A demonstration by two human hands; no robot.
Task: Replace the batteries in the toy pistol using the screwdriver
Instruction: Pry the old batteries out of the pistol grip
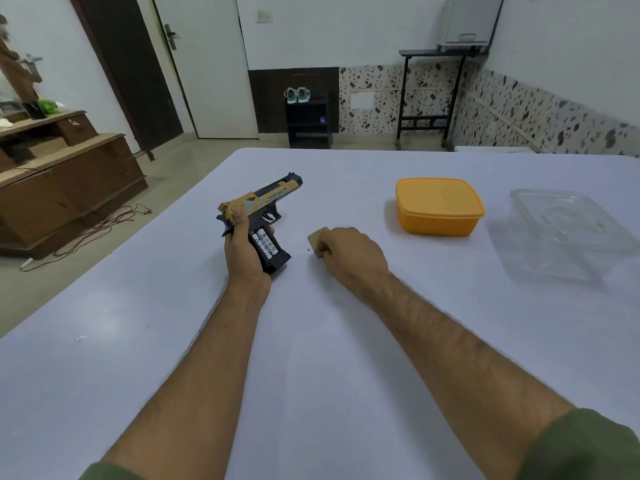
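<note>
1. A white-walled room with a pale door, a dark shoe rack carrying a pair of teal shoes (297, 95) and a speckled tile skirting sits behind the wide white sheet-covered surface (329, 341) where I work.

2. My left hand (244, 251) is clamped round the toy pistol (263, 209), thumb up the yellow rear of the slide, muzzle pointing away and to the right, the butt resting on the sheet.

3. The grip's battery bay is open: white cells (265, 244) with dark printed markings lie side by side inside. The print is too small for me to read. A line of dark lettering runs along the yellow slide, also illegible from here.

4. My right hand (349, 256), well apart from the left, is curled with its fingers closed on a small tan cover piece (318, 241) held at the sheet, just right of the pistol's butt.

5. A tiny dark speck, perhaps a screw (308, 250), lies on the sheet just beside that piece.

6. Farther right stands an orange plastic box (439, 207) with its lid on, contents hidden.

7. Beside it sits a clear plastic container (568, 233); I see nothing in it.

8. Green sleeves frame both forearms.
</note>
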